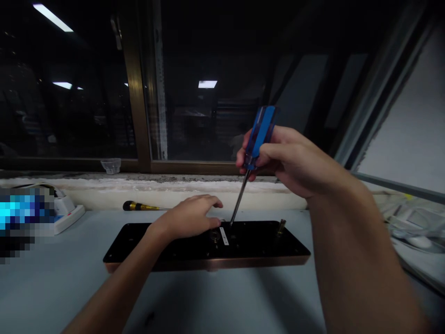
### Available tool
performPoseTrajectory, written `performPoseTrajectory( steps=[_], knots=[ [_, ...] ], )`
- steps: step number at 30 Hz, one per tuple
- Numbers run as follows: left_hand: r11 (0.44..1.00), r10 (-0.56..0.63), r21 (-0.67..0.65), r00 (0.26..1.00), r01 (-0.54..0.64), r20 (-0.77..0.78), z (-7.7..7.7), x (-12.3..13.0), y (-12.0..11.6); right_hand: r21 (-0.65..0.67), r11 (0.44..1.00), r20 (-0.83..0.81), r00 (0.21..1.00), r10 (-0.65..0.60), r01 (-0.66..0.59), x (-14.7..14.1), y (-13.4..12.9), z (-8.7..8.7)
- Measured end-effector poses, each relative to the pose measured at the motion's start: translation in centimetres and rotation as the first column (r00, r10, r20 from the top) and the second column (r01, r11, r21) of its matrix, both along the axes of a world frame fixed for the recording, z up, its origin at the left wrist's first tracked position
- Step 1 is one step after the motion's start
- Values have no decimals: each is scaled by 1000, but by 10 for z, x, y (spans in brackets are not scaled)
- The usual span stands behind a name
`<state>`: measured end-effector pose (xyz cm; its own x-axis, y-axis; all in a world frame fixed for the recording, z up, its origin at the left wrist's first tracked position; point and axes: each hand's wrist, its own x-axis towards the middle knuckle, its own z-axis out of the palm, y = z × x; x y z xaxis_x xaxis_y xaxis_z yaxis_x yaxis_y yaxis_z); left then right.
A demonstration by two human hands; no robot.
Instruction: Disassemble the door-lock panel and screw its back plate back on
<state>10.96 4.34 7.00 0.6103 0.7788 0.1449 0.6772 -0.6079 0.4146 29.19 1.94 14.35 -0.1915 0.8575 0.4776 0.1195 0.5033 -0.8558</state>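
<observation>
My right hand (278,157) is closed around the blue handle of a screwdriver (261,132). The screwdriver's shaft slants down and left, its tip at the black top of a long panel (250,250) with copper-coloured sides. My left hand (194,215) reaches over the panel's middle, fingers apart, with the thumb near a white label (224,236). Beside the label is a small round fitting (215,236). A short brass post (281,226) stands on the panel's right part. Whether my left fingertips touch anything is hard to make out.
Behind my left hand lies a yellow and black screwdriver (139,206). A clear cup (111,165) stands on the window ledge. At the left is a white power strip (69,219); cables and white items (417,227) are at the right.
</observation>
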Motion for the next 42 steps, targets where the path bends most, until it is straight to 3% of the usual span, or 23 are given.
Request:
performPoseTrajectory(
  steps=[2,5,10,17,21,23,28,34,38,42],
  knots=[
    [998,-48,54,997,45,58,0,9,-4,-2,999,-16,999,52,-52,-1,1,-1],
    [997,-79,29,981,75,178,-3,21,-7,15,994,-28,994,109,-108,-4,2,-2],
    [999,-3,-28,934,15,358,-13,30,-4,54,991,41,992,120,-122,-12,5,-5],
    [987,72,115,946,-113,315,-18,35,-3,268,953,186,963,-195,141,-12,13,-5],
    [993,71,61,928,-100,366,-23,36,-1,306,931,189,945,-266,200,-6,11,-2],
    [997,61,20,915,-75,398,-25,36,1,291,939,181,954,-240,182,-5,8,-1],
    [1000,18,-23,919,-9,394,-30,35,3,173,985,106,994,-23,4,-6,0,-2],
    [998,2,-61,908,26,419,-30,33,3,100,988,27,993,114,-116,0,0,-3],
    [999,39,-15,925,-36,378,-29,35,2,201,979,86,996,-37,19,1,4,-3],
    [996,87,-6,925,-91,370,-26,37,0,332,926,124,966,-229,177,-2,6,0]
  ],
)
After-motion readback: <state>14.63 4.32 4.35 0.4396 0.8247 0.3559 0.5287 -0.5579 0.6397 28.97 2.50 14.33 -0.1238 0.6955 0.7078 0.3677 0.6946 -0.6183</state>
